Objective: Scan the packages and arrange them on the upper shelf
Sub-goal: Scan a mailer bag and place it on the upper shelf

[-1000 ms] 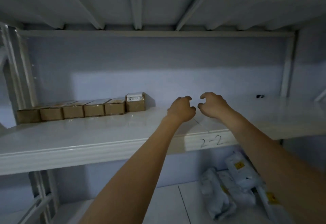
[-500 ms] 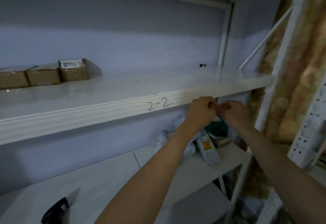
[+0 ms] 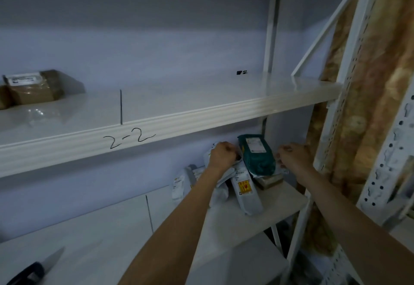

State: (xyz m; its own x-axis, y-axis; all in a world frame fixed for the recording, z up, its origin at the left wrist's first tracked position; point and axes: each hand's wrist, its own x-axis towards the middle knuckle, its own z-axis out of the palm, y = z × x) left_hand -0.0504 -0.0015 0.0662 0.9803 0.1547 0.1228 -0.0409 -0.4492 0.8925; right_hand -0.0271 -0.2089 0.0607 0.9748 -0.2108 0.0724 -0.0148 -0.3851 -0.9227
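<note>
On the lower shelf (image 3: 280, 204) lies a pile of packages: a teal package (image 3: 257, 154) leaning upright at the back, white mailer bags (image 3: 246, 192) with yellow-red labels in front, and a brown box (image 3: 268, 180) under the teal one. My left hand (image 3: 223, 155) is curled on the top of a white package (image 3: 224, 176) left of the teal one. The curled fingers of my right hand (image 3: 291, 157) sit at the teal package's right edge; what they hold is hidden. The upper shelf (image 3: 201, 114) is marked "2-2".
Brown boxes (image 3: 33, 89) stand at the far left of the upper shelf. A dark handheld device (image 3: 29, 271) lies on the lower shelf at the bottom left. White perforated uprights (image 3: 380, 150) and a diagonal brace (image 3: 324, 24) close off the right side.
Both hands dropped from the upper shelf to below its front edge, then separated and reached into the package pile on the lower shelf. The view swung right and down.
</note>
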